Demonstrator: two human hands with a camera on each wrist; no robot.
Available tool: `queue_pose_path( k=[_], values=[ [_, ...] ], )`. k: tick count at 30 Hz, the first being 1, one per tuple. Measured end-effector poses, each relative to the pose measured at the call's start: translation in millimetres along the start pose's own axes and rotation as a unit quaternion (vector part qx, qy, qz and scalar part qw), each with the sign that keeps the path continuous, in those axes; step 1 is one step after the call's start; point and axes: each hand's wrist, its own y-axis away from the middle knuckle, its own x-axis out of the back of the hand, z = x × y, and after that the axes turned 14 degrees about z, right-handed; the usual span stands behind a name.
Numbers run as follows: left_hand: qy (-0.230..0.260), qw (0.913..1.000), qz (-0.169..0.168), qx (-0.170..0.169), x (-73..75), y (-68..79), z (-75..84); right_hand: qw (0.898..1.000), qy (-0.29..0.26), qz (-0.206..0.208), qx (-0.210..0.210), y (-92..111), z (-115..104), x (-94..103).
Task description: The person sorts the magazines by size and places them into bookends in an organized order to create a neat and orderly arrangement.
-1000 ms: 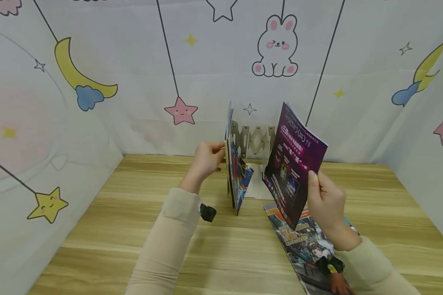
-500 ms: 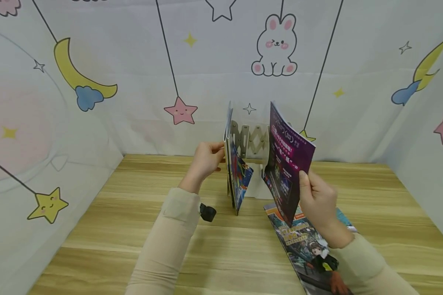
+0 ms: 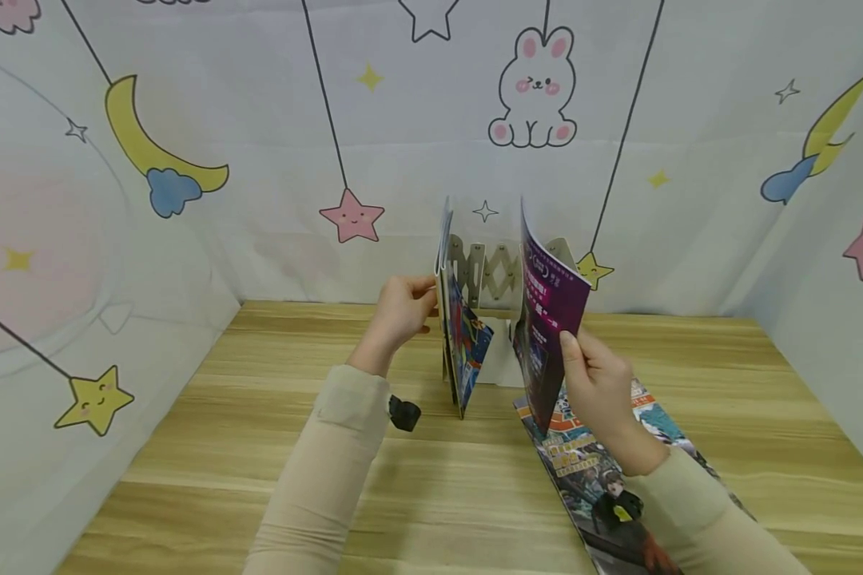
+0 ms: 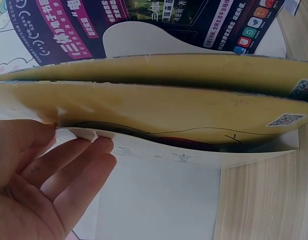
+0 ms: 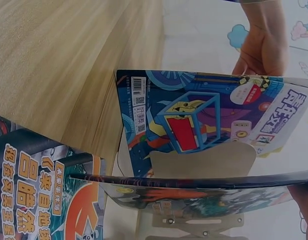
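My right hand (image 3: 597, 383) grips a purple-backed magazine (image 3: 557, 315) by its near edge, thumb on the back cover. The magazine stands upright and slightly bowed over the right part of an extendable metal bookend (image 3: 502, 275). At the bookend's left end, my left hand (image 3: 401, 311) pinches the edge of its white end plate (image 4: 188, 156). Against that plate stand upright magazines (image 3: 467, 343), their yellow back covers (image 4: 173, 107) seen in the left wrist view. In the right wrist view, the blue front cover (image 5: 193, 120) of one faces the held magazine.
Another magazine (image 3: 590, 487) lies flat on the wooden table (image 3: 259, 415), under the right forearm. Behind the table hangs a white cloth backdrop (image 3: 259, 263) printed with stars, moons and a rabbit. Similar cloth walls rise at both sides.
The right hand has moved left with the purple-backed magazine, which has turned more edge-on and come closer to the upright magazines. The left hand has kept its place.
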Motion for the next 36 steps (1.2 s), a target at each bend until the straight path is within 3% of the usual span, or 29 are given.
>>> queue_pose_path(
  k=[11, 17, 22, 31, 36],
  values=[
    [0.005, 1.0, 0.007, -0.005, 0.0, -1.3, -0.8, 0.999, -0.013, -0.032, -0.023, -1.0, -1.6, -7.7],
    [0.004, 1.0, 0.007, -0.002, -0.7, -1.6, -2.7, 0.997, 0.02, -0.068, -0.035, -1.8, -3.5, -7.9],
    [0.006, 1.0, 0.006, 0.0, -1.0, -1.3, -3.3, 0.995, 0.056, -0.086, -0.006, -4.1, -6.1, -5.3],
    [0.005, 1.0, 0.006, 0.0, -1.8, -1.4, -2.5, 0.995, 0.071, -0.033, 0.053, -7.3, -8.4, -3.6],
    [0.006, 1.0, 0.007, 0.003, -1.9, -1.2, -1.1, 0.995, 0.061, -0.03, 0.075, -8.8, -6.8, -5.6]
  ],
)
